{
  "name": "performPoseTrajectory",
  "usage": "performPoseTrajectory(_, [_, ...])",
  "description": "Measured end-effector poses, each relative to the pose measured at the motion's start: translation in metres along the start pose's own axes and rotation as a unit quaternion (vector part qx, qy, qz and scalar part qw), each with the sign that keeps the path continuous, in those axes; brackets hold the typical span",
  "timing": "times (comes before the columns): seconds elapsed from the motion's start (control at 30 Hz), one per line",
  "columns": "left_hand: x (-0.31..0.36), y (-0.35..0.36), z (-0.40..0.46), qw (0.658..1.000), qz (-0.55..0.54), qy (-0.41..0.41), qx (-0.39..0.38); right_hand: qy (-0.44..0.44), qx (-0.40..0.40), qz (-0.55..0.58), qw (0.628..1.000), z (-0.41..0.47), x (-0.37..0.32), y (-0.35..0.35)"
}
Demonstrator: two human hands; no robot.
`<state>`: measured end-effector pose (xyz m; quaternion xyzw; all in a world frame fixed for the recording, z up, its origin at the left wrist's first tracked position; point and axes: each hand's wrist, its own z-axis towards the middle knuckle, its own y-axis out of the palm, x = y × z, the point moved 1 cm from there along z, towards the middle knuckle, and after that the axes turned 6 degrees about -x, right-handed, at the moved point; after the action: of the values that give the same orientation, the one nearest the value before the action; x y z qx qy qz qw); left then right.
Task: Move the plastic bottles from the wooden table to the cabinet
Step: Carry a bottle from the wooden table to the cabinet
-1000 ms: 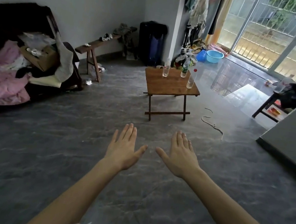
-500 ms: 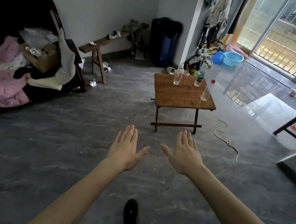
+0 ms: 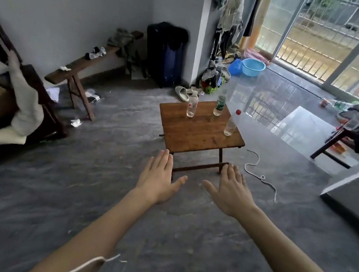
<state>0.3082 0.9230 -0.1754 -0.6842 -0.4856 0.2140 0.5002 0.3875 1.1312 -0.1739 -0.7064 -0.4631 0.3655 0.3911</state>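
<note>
A small wooden table (image 3: pixel 197 133) stands on the grey floor ahead of me. Three clear plastic bottles stand upright on it: one with a white cap (image 3: pixel 192 104) at the back left, one with a green label (image 3: pixel 220 103) at the back middle, one with a red cap (image 3: pixel 231 123) at the right edge. My left hand (image 3: pixel 157 178) and my right hand (image 3: pixel 230 190) are held out flat, palms down, fingers apart, short of the table's near edge. Both hold nothing. No cabinet can be made out for certain.
A white rope (image 3: pixel 260 174) lies on the floor right of the table. A wooden bench (image 3: pixel 80 70) and a dark suitcase (image 3: pixel 165 52) stand by the back wall. A cluttered sofa (image 3: pixel 7 99) is at the left, a grey wall corner (image 3: pixel 358 191) at the right, a blue basin (image 3: pixel 252 67) near the glass doors.
The table and bottles have come closer and now sit just beyond my fingertips. Both hands stay flat and empty. A foot shows at the bottom edge.
</note>
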Motion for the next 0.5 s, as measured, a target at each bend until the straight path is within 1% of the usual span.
performPoseTrajectory(0.23, [0.046, -0.031, 0.109, 0.999, 0.023, 0.039, -0.021, 0.036, -0.014, 0.024, 0.999, 0.078, 0.071, -0.039])
performPoseTrajectory(0.37, [0.083, -0.056, 0.177, 0.998, 0.023, 0.066, 0.005, 0.04, -0.02, 0.046, 0.998, 0.136, 0.118, -0.069])
performPoseTrajectory(0.5, [0.117, -0.078, 0.242, 0.997, 0.021, 0.07, 0.009, 0.034, -0.044, 0.05, 0.997, 0.19, 0.158, -0.096])
